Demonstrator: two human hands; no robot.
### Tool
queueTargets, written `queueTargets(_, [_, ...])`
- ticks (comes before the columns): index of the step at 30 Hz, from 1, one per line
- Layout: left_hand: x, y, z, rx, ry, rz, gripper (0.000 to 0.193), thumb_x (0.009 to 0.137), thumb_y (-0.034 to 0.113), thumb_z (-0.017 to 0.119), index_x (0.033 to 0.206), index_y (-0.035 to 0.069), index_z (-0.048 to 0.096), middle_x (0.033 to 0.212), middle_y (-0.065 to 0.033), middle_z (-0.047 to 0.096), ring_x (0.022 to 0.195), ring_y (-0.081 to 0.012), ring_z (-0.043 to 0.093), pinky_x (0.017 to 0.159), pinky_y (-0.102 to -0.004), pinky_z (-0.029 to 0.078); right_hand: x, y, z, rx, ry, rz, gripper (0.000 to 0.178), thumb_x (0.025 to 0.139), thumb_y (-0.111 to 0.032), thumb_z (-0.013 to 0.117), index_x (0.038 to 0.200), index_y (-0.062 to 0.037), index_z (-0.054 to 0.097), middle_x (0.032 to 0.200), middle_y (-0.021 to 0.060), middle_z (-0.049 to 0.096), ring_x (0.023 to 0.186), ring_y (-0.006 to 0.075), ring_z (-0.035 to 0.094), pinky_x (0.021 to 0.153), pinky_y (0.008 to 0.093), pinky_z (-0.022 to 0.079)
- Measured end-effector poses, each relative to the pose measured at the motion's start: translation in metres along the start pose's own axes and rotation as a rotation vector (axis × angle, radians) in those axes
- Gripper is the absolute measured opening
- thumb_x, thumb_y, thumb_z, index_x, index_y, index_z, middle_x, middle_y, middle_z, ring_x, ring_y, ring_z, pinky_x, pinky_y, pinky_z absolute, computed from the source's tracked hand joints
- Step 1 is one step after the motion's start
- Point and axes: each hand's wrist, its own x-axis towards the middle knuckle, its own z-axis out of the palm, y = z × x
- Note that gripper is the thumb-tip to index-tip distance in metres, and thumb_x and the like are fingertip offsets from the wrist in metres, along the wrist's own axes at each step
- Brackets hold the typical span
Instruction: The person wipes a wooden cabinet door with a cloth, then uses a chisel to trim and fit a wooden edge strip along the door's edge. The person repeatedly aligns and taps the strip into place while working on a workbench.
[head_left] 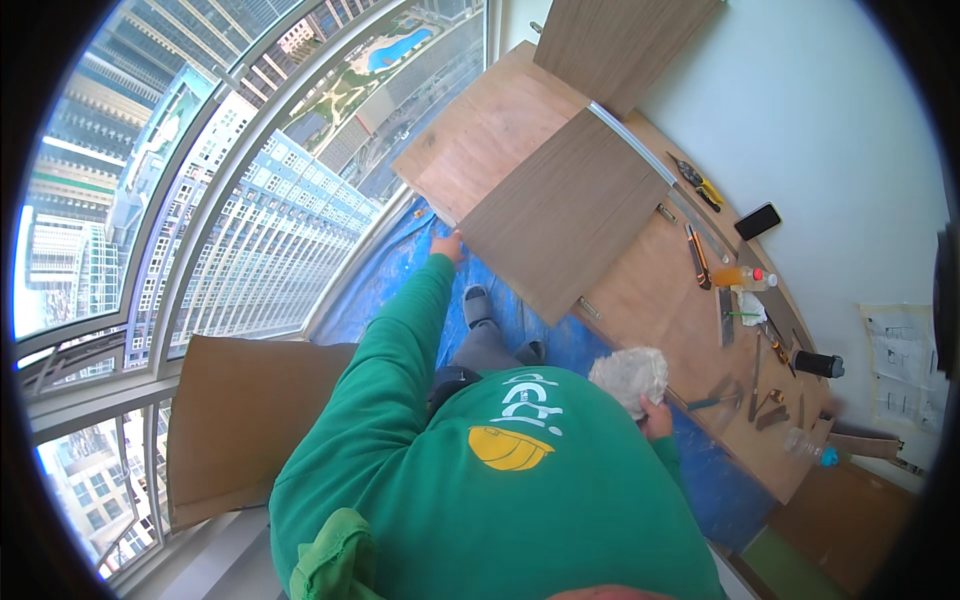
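On plywood (645,292), a wood-grain panel (572,215) is touched at one corner by the left hand (448,246), whose grip cannot be told; well apart, a pale cloth (630,377) is clasped in the right hand (656,418); panel handling seems in hand, steadying called for; rightward, the plywood is cluttered by an orange-filled bottle (742,278) and utility knife (698,257).

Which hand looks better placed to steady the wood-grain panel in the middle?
Probably the left hand: it is at a corner of the wood-grain panel, while the right hand is farther off, holding a pale bundle.
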Motion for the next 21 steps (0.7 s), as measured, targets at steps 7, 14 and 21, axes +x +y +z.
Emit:
queueTargets(7, [-0.021,-0.044,0.025,-0.198,-0.319,-0.102,0.048,0.11,0.038,0.053,0.146,0.007,0.052,0.14,-0.0187,0.063,0.124,-0.04,0.065,0.103,-0.0575,0.052,-0.013,0.08,-0.114,-0.224,0.158,0.123,0.045,0.102,-0.018,0.061,0.14,0.0061,0.06,0.13,0.0179,0.07,0.115,0.0321,0.069,0.102,0.0472,0.055])
queueTargets(14, [-0.022,-0.057,0.04,-0.269,-0.309,-0.075,0.044,0.111,0.038,0.052,0.139,0.005,0.054,0.127,-0.0159,0.07,0.112,-0.035,0.07,0.099,-0.0537,0.052,0.036,0.153,-0.233,-0.355,0.129,0.203,0.051,0.103,-0.03,0.054,0.137,0.0077,0.061,0.124,0.0206,0.071,0.109,0.0338,0.069,0.1,0.0478,0.054])
queueTargets(21, [-0.111,-0.096,0.043,-0.383,-0.335,-0.103,0.043,0.11,0.04,0.055,0.133,0.004,0.054,0.115,-0.0147,0.073,0.105,-0.031,0.073,0.094,-0.0491,0.053,0.076,0.189,-0.313,0.529,-0.169,0.622,0.061,0.104,-0.042,0.047,0.134,0.0094,0.063,0.119,0.0233,0.072,0.104,0.0354,0.069,0.099,0.0483,0.053])
